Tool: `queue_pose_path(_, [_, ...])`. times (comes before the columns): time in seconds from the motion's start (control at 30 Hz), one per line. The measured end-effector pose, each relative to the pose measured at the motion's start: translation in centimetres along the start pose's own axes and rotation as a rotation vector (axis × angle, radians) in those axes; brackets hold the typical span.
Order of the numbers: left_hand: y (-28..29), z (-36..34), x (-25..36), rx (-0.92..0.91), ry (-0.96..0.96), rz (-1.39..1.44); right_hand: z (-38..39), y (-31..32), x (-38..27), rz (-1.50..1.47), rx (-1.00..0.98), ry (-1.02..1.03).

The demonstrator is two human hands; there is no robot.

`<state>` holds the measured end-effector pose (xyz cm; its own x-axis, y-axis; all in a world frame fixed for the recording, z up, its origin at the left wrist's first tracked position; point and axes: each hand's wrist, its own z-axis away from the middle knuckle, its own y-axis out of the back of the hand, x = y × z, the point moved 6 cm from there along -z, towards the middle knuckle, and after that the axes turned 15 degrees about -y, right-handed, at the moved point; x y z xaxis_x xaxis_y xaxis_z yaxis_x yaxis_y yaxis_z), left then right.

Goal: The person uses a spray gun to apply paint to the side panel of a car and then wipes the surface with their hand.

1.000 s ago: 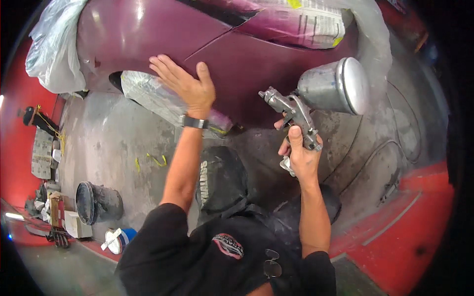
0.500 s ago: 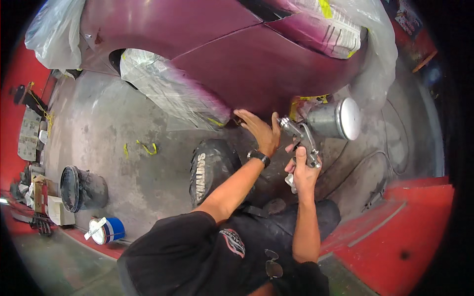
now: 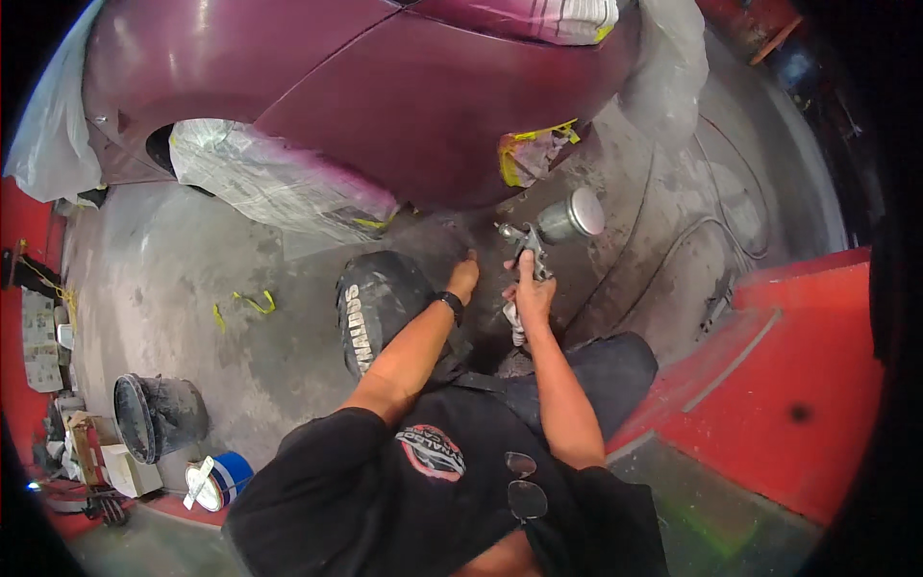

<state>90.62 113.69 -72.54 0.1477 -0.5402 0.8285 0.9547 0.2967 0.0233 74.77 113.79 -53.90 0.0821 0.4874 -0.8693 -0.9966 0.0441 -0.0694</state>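
My right hand (image 3: 531,293) is wrapped round the handle of a metal spray gun (image 3: 535,252). The gun is tilted so that its silver paint cup (image 3: 571,217) juts out to the right. My left hand (image 3: 463,277) is a little to the left of the gun, above my bent knee and apart from the gun. Its fingers are smeared and partly hidden. Beyond both hands is the lower body panel of a purple car (image 3: 413,125). Yellow tape and masking (image 3: 535,154) cover a spot low on the panel, and masking sheet (image 3: 269,178) covers the wheel.
A hose (image 3: 707,219) curves over the floor at right, beside a red wall (image 3: 779,375). To the left stand a dark bucket (image 3: 162,418) and a blue-and-white paint can (image 3: 219,481). Yellow tape scraps (image 3: 254,303) lie on the floor. Clear plastic (image 3: 668,72) hangs off the car.
Both hands have drawn back from the car's lower edge, the gun coming with my right hand. My left hand was spread flat near the panel. The view has shifted, too.
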Motion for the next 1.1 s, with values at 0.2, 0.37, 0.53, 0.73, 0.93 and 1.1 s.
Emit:
queue_pose_path(0.2, [-1.2,-0.3,2.0,0.024,-0.083,0.664,-0.6,0.2,2.5,0.014,0.011,-0.123])
queue_pose_path(0.37, [0.6,-0.1,7.0,0.15,-0.052,1.098,0.2,-0.6,2.2,0.015,-0.019,-0.05])
queue_pose_path(0.53, [1.9,-0.4,9.0,0.197,-0.035,1.422,-0.4,-0.3,2.5,-0.031,0.061,-0.109])
queue_pose_path(0.73, [1.4,0.4,9.6,-0.005,-0.107,1.401,-3.5,1.8,1.7,-0.219,0.235,-0.179])
queue_pose_path(0.93, [0.1,2.7,7.8,-0.007,0.075,1.309,-5.0,5.0,0.4,-0.428,0.348,-0.133])
queue_pose_path(1.1, [-4.0,3.2,4.8,-0.094,0.145,1.046,-6.4,8.8,0.2,-0.445,0.425,-0.138])
